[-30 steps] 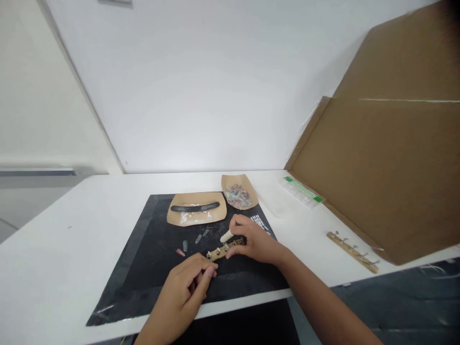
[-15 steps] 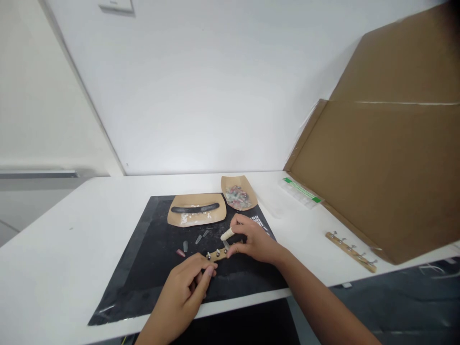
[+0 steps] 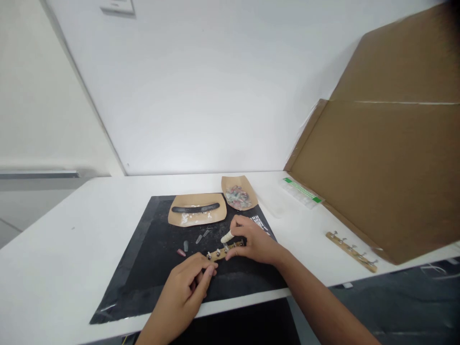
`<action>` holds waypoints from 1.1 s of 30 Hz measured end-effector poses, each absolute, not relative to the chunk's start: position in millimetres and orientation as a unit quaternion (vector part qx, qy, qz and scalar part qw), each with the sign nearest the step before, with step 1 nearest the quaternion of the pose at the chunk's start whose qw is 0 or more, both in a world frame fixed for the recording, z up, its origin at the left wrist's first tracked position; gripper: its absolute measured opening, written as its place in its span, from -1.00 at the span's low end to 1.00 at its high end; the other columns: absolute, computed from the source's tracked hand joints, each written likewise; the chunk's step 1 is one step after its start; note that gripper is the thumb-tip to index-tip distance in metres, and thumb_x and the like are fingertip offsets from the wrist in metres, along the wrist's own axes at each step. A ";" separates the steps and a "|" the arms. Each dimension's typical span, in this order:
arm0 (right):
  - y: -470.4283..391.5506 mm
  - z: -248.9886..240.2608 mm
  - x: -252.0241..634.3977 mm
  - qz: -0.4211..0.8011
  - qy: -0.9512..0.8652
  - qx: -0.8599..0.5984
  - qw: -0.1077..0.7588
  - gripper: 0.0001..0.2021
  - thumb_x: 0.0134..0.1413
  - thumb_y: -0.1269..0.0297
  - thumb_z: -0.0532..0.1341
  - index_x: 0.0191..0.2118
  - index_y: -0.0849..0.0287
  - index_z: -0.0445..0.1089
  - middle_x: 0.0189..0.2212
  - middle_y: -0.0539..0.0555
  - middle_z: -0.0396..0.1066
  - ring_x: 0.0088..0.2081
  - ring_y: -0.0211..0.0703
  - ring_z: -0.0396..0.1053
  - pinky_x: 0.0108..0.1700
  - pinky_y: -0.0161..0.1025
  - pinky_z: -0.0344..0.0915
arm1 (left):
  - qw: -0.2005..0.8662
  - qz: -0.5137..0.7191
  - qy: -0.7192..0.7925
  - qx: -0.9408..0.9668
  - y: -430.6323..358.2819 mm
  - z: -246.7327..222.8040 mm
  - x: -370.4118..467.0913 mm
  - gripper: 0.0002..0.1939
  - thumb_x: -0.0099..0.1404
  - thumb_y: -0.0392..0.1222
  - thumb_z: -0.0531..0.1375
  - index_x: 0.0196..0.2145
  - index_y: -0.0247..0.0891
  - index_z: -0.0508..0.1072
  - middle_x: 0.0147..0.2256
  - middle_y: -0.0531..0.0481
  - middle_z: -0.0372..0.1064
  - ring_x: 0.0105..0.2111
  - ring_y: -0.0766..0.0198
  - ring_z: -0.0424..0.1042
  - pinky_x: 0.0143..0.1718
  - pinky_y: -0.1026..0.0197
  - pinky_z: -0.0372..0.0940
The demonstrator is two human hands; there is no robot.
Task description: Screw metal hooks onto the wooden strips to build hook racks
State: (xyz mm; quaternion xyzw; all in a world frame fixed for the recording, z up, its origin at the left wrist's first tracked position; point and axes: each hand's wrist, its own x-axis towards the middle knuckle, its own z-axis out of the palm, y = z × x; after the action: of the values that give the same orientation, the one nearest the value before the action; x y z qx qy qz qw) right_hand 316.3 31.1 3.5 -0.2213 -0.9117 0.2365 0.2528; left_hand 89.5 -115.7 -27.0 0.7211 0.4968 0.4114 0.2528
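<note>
left hand (image 3: 187, 281) pinches a wooden strip (image 3: 222, 254) at one end, right hand (image 3: 254, 240) a clear nail tip (image 3: 225, 247) at its middle.

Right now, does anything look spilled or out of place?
Mildly untidy: white bits lie scattered near the black file in the brown tray; one pink tip sits on the black mat beside a grey tip. Nothing looks damaged.
</note>
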 end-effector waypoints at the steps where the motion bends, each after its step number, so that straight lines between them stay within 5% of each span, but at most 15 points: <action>1: 31.2 3.2 316.4 0.234 -0.912 -0.221 0.252 -0.58 -0.03 -0.09 0.55 -0.26 0.16 0.60 -0.26 0.03 0.34 -0.20 -0.11 0.34 -0.15 -0.20 0.27 | 0.252 0.411 0.497 0.722 -115.7 -26.9 89.5 -0.70 0.61 -0.10 0.06 -0.21 -0.20 0.53 -0.39 0.02 0.41 -0.44 0.30 0.39 -0.32 0.27 0.27; 22: 27.5 2.3 317.4 0.241 -0.907 -0.225 0.261 -0.58 -0.05 -0.08 0.55 -0.21 0.14 0.64 -0.26 0.03 0.34 -0.21 -0.11 0.34 -0.16 -0.19 0.27 | 0.215 0.428 0.481 0.734 -116.2 -22.4 91.0 -0.75 0.59 -0.19 0.07 -0.15 -0.21 0.55 -0.34 -0.03 0.47 -0.43 0.29 0.45 -0.31 0.27 0.37; 29: 25.8 3.5 317.3 0.234 -0.911 -0.218 0.259 -0.60 0.01 -0.07 0.54 -0.23 0.17 0.59 -0.26 0.04 0.33 -0.21 -0.11 0.33 -0.16 -0.19 0.26 | 0.054 0.451 0.458 0.764 -115.7 -27.4 96.0 -0.70 0.51 -0.38 0.15 0.11 -0.21 0.51 -0.07 -0.15 0.53 -0.06 0.16 0.52 0.02 0.15 0.41; 33: 24.3 6.6 318.3 0.227 -0.915 -0.210 0.260 -0.59 0.03 -0.06 0.54 -0.22 0.18 0.54 -0.23 0.05 0.33 -0.19 -0.09 0.33 -0.12 -0.17 0.26 | 0.006 0.428 0.453 0.782 -112.0 -30.7 100.2 -0.63 0.50 -0.42 0.15 0.18 -0.19 0.48 -0.07 -0.14 0.54 -0.05 0.12 0.49 0.05 0.06 0.40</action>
State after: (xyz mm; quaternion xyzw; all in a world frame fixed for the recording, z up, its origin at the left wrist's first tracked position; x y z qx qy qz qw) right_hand 318.3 24.3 6.6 -0.2102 -0.9147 0.2275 0.2597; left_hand 100.2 -112.0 -30.7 0.7821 0.4530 0.4279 0.0057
